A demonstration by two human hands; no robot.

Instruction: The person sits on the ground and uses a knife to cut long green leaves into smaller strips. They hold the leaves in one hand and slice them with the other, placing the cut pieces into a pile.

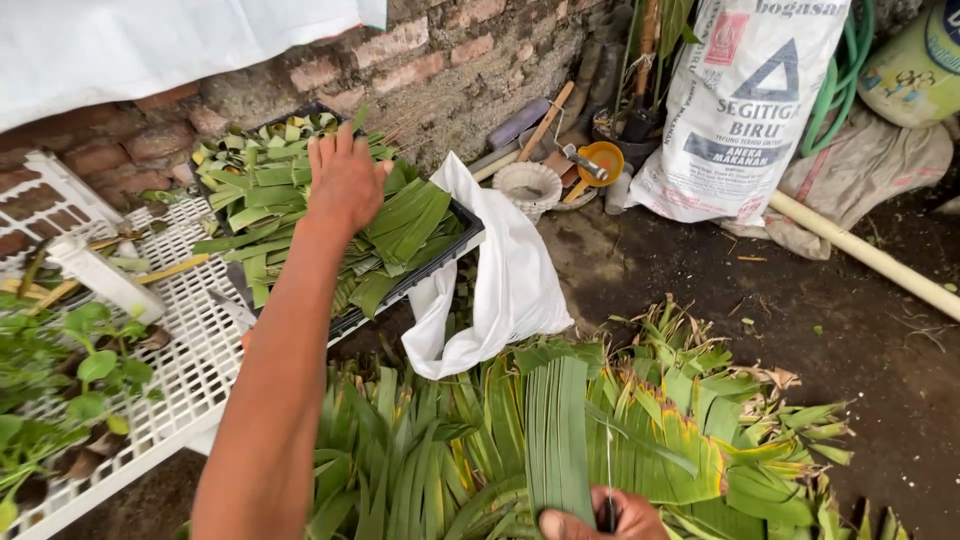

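My left hand (343,180) reaches out flat over a black tray (468,226) heaped with cut green leaf pieces (400,225), palm down on the pile. At the bottom edge my right hand (600,516) grips a bundle of long green leaf strips (557,430) that stands upright from it, together with a thin dark blade-like thing. Below lies a wide heap of long leaves (690,440) on the ground, some with yellow and brown edges.
A white plastic lattice rack (190,350) carries the tray and small green plants (70,380). A white bag (505,285) hangs beside the tray. Against the brick wall (440,70) stand a white sack (735,110), a basket (528,186), tools, a hose and a pale pipe (870,255).
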